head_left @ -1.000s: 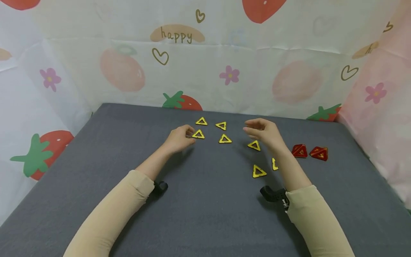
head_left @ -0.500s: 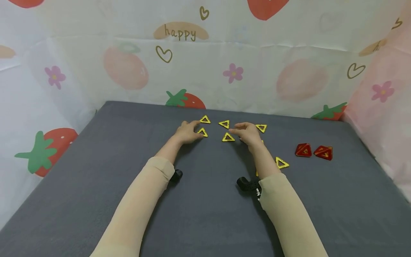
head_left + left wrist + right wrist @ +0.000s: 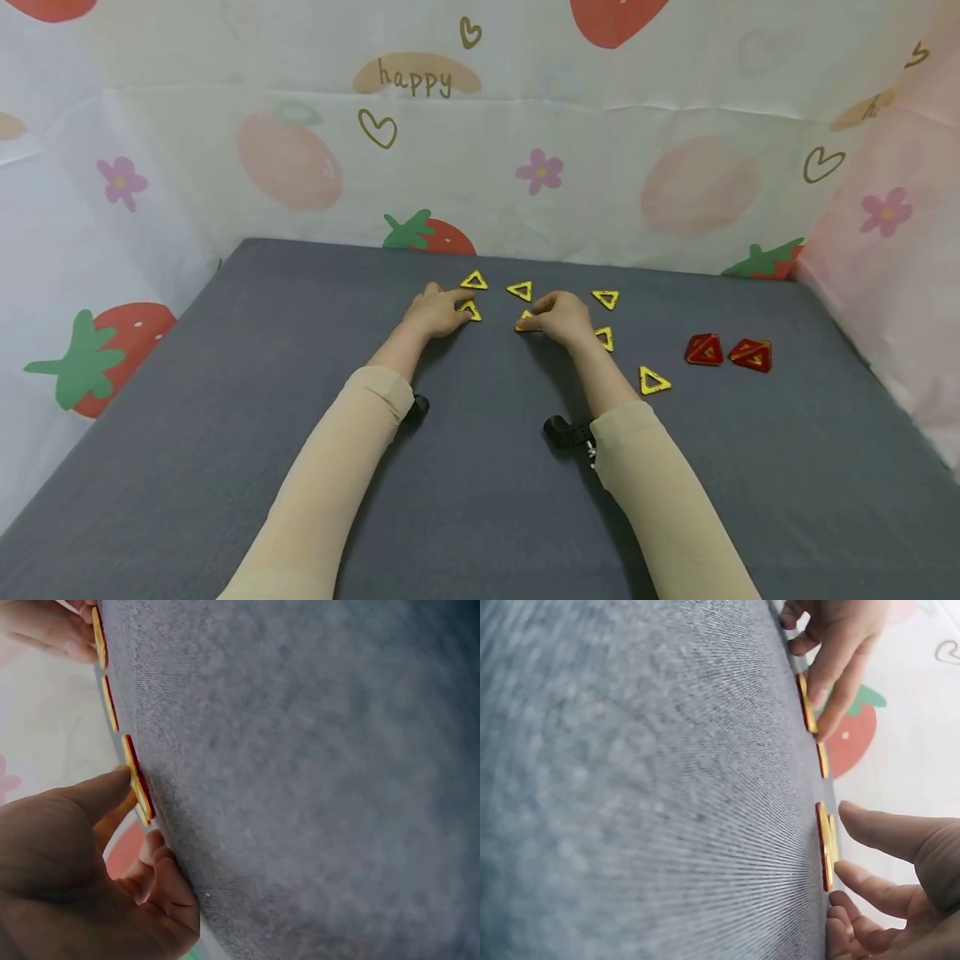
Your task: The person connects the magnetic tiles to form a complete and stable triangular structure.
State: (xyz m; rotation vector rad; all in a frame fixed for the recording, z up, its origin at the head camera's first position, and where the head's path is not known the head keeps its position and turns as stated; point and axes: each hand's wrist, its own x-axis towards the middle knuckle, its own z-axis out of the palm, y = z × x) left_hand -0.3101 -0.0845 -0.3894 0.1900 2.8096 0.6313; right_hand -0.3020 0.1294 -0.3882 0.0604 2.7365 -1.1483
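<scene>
My left hand (image 3: 432, 312) is at a flat yellow triangular tile (image 3: 471, 311) with a hollow middle, index finger at its far side and thumb at its near side. In the left wrist view, the left thumb (image 3: 112, 791) meets the face of this red-edged tile (image 3: 139, 780). My right hand (image 3: 561, 318) reaches over a similar tile (image 3: 527, 323), partly covering it. The right wrist view shows the right thumb and index finger spread beside that tile (image 3: 824, 844), the thumb tip (image 3: 849, 812) a little off its edge.
Behind the hands lie two yellow triangles (image 3: 474, 281) (image 3: 521, 290). More lie by the right arm: one far (image 3: 605, 299), one partly hidden (image 3: 604, 338), one nearer (image 3: 654, 381). Two red triangular pieces (image 3: 704, 350) (image 3: 752, 355) sit farther right on the grey tabletop (image 3: 480, 500). A printed curtain (image 3: 585, 208) stands behind.
The right hand has moved left from above the right-hand triangles to the middle one and come down over it. The left hand has shifted right, its index finger and thumb reaching around its tile.
</scene>
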